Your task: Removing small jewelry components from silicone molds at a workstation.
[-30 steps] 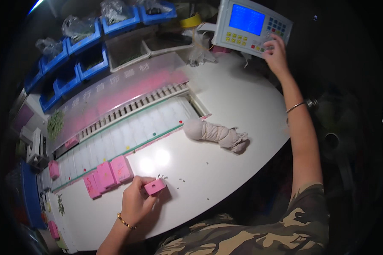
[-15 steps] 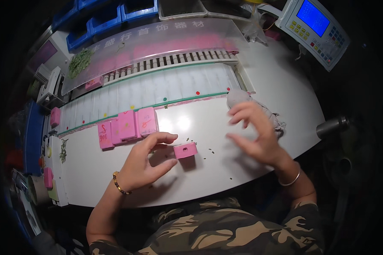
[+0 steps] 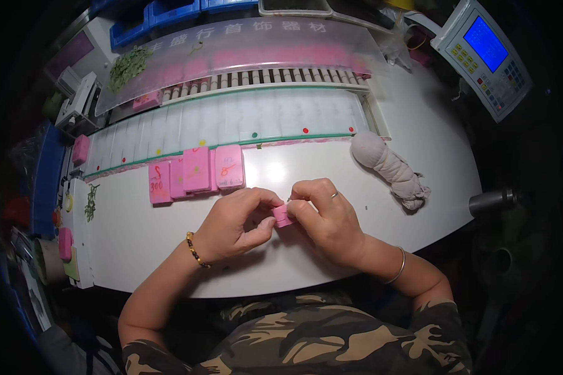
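Note:
Between my two hands, above the white tabletop, is a small pink rubber mould (image 3: 283,217). My left hand (image 3: 241,225) pinches its left side between thumb and forefinger. From the right, the bent fingers of my right hand (image 3: 328,219) press together against the mould's right and upper side and hide part of it. Whether those fingertips also hold something small cannot be made out. To the left of my hands, several larger pink mould blocks (image 3: 197,169) with handwritten marks lie in a row, some overlapping.
A knotted grey cloth bundle (image 3: 394,169) lies at the right. Behind the blocks runs a long clear-covered tray (image 3: 231,122) with coloured dots. Green sprigs (image 3: 128,69) rest on a translucent sheet (image 3: 244,53). A keypad device with a blue screen (image 3: 485,47) stands far right.
Both hands have come together at the small pink mould and closed on it; they were apart and open around it. The right hand moved left. The whole view has shifted slightly.

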Demonstrator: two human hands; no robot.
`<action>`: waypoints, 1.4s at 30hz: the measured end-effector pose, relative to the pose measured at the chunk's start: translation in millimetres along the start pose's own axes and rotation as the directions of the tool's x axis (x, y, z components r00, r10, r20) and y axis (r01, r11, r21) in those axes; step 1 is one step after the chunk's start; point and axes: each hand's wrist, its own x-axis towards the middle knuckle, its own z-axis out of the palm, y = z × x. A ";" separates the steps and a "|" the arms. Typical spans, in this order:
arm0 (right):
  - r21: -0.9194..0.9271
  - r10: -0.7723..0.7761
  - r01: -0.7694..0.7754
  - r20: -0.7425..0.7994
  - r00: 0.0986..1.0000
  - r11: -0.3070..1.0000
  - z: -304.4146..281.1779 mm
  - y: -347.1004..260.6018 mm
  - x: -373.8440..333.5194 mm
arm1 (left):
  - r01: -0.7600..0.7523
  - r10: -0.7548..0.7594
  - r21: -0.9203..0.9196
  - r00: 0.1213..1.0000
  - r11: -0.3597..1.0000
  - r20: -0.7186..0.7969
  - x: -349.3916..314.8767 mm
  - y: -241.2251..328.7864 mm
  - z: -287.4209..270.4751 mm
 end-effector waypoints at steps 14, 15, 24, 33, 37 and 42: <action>0.496 0.300 -0.348 0.176 0.938 0.796 0.2 10.2 2.8 | -0.015 0.040 0.149 0.985 0.989 -0.166 0.6 13.7 13.1; 0.514 0.361 -0.435 0.244 0.900 0.740 0.5 10.0 4.0 | -0.020 0.049 0.202 0.989 0.979 -0.139 -1.0 8.5 11.8; 0.892 0.491 -0.331 0.150 0.858 0.307 13.1 5.9 1.1 | 0.261 -0.419 -0.619 0.899 0.741 -0.123 -8.0 34.3 26.1; 0.507 0.091 0.006 -0.166 0.982 0.862 6.2 -15.3 5.9 | 0.265 -0.388 -0.688 0.921 0.676 -0.026 -2.5 56.0 25.1; 0.459 0.042 0.021 -0.127 0.991 0.888 0.6 -18.8 5.7 | 0.244 -0.351 -0.800 0.935 0.548 0.046 -6.9 52.6 32.2; 0.747 0.221 -0.142 -0.007 0.975 0.649 -3.7 -17.9 0.5 | 0.263 -0.308 -0.735 0.948 0.625 0.078 -6.8 55.6 30.4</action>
